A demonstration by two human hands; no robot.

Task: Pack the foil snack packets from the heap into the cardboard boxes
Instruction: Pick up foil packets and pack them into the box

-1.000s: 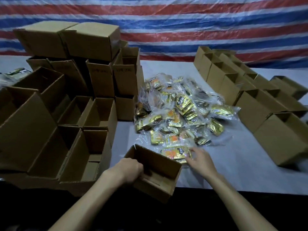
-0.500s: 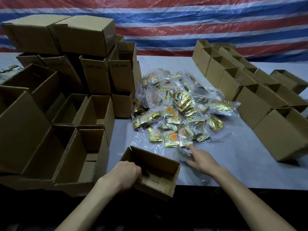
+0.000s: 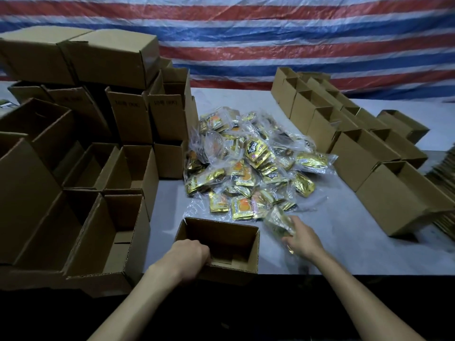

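Two hands at an open box, one packet lifted from the heap.

The left hand [image 3: 190, 255] has its fingers curled over the near-left wall of the open cardboard box [image 3: 251, 249] at the near edge of the bench [image 3: 344, 247]. Just right of the box, the right hand [image 3: 305, 241] grips a motion-blurred foil packet [image 3: 277, 221] at the near edge of the heap [image 3: 246, 166], which lies mid-bench beyond the box. Open stacked boxes [image 3: 73, 217] crowd the left side, a row of boxes [image 3: 369, 163] lines the right, and a striped tarp [image 3: 270, 45] hangs at the far side.
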